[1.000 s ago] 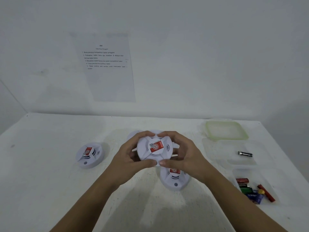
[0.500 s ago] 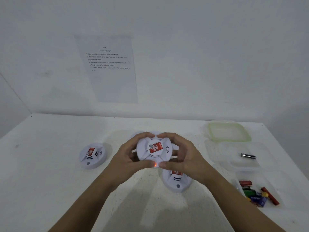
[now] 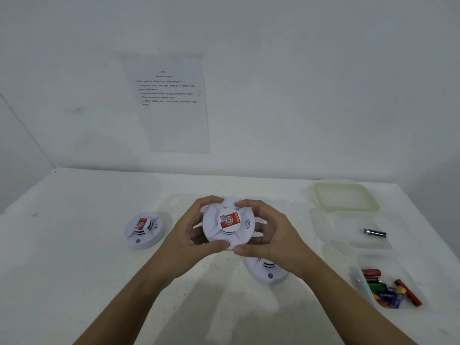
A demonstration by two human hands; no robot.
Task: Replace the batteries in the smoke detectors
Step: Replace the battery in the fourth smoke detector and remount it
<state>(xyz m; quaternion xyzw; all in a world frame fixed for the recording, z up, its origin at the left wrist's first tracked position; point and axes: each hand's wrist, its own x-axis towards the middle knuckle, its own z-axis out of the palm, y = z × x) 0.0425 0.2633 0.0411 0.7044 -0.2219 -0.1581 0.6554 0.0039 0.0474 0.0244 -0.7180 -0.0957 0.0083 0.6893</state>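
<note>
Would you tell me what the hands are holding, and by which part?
One white smoke detector, by its rim: the left hand grips its left edge, the right hand its right edge, thumbs on the near side.

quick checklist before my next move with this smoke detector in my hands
1. Grip: left hand and right hand both hold the held detector by its rim, above the table: ok.
2. Its battery cover closed: cannot tell, the back faces away.
3. Its indicator light: cannot tell, the thumbs cover the lower edge.
4. Room to set it down: bare table in front of the left detector: ok.
5. Near detector lies partly under the right hand and could be knocked: not ok.
6. Coloured batteries in sight at the table's right: ok.
</note>
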